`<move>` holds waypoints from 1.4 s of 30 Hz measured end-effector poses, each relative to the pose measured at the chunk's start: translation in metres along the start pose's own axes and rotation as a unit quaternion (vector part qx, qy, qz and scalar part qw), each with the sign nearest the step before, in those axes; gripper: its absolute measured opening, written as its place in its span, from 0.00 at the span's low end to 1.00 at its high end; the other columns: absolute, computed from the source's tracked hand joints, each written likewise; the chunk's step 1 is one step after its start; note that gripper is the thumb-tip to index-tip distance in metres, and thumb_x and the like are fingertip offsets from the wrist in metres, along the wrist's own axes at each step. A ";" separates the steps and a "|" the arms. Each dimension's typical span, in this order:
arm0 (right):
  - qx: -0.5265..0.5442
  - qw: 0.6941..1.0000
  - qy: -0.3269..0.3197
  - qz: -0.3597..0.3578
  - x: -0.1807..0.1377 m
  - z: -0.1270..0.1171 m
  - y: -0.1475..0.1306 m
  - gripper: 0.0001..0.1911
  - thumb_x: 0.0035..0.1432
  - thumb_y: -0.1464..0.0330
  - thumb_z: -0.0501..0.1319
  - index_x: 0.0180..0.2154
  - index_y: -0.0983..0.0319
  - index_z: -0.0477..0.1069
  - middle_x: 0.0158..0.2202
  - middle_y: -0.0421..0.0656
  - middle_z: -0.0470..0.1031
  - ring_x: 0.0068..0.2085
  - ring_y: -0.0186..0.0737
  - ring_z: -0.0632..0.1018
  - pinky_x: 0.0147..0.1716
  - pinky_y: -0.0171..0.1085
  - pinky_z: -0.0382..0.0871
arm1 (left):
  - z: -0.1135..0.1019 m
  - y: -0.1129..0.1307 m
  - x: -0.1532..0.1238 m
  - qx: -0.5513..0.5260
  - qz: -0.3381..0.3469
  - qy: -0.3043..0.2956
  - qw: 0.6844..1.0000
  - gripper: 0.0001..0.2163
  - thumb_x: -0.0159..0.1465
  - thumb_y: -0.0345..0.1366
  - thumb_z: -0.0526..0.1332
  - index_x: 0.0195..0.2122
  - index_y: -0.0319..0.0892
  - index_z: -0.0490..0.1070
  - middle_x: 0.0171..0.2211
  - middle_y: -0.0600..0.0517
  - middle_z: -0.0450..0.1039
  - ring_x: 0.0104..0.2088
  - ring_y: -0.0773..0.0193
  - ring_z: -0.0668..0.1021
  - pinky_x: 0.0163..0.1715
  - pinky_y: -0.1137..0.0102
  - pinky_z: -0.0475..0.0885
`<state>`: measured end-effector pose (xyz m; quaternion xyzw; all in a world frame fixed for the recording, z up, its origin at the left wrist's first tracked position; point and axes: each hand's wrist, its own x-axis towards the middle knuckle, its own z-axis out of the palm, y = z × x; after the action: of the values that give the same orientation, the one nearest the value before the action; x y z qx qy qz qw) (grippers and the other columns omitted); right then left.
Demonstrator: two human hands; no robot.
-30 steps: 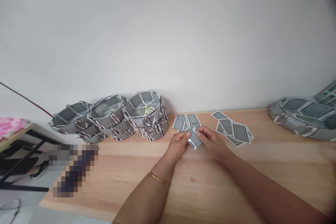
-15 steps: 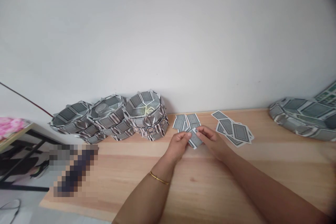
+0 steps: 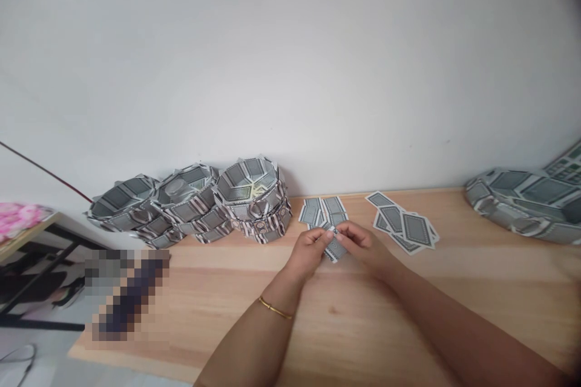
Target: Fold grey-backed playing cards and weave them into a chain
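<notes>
My left hand (image 3: pixel 308 251) and my right hand (image 3: pixel 367 247) meet over the wooden table (image 3: pixel 345 314), both pinching a grey-backed playing card (image 3: pixel 336 248) between their fingertips. The card is partly hidden by my fingers and looks bent. Just behind my hands lies a small pile of cards (image 3: pixel 323 211). A spread of several more cards (image 3: pixel 403 227) lies to the right of my right hand. A thin gold bangle sits on my left wrist.
Three round baskets woven from folded cards (image 3: pixel 195 205) stand against the white wall at the back left. A larger card-woven piece (image 3: pixel 521 202) sits at the far right. A blurred dark object (image 3: pixel 129 296) lies near the table's left edge.
My right hand's fingers have slid left over the card, covering more of it and pressing it down. My left hand has barely moved.
</notes>
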<state>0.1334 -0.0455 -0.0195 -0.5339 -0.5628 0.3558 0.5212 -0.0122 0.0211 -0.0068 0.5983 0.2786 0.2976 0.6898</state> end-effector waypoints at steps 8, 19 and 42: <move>0.040 0.997 0.047 0.039 0.001 0.000 -0.004 0.10 0.58 0.59 0.56 0.34 0.60 0.68 0.27 0.37 0.66 0.30 0.35 0.67 0.30 0.33 0.60 | -0.001 -0.006 0.002 -0.073 -0.001 -0.004 0.997 0.18 0.55 0.50 0.61 0.26 0.35 0.71 0.22 0.54 0.64 0.26 0.71 0.64 0.30 0.73 0.59; 0.059 0.994 0.066 0.056 0.001 -0.001 -0.002 0.11 0.57 0.58 0.57 0.34 0.59 0.68 0.26 0.37 0.66 0.29 0.34 0.66 0.29 0.32 0.60 | 0.000 -0.006 0.004 -0.098 -0.014 0.000 0.995 0.18 0.54 0.48 0.62 0.25 0.35 0.69 0.22 0.54 0.64 0.25 0.71 0.64 0.29 0.73 0.59; 0.037 0.998 0.046 0.029 0.001 0.001 -0.009 0.12 0.56 0.57 0.58 0.30 0.60 0.68 0.24 0.36 0.63 0.27 0.34 0.65 0.29 0.33 0.59 | -0.003 -0.005 0.002 -0.026 -0.013 -0.002 1.000 0.19 0.54 0.50 0.62 0.25 0.35 0.70 0.22 0.55 0.64 0.25 0.71 0.63 0.29 0.74 0.59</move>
<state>0.1304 -0.0463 -0.0111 -0.5461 -0.5086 0.3667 0.5555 -0.0126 0.0234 -0.0123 0.5773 0.2772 0.2942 0.7095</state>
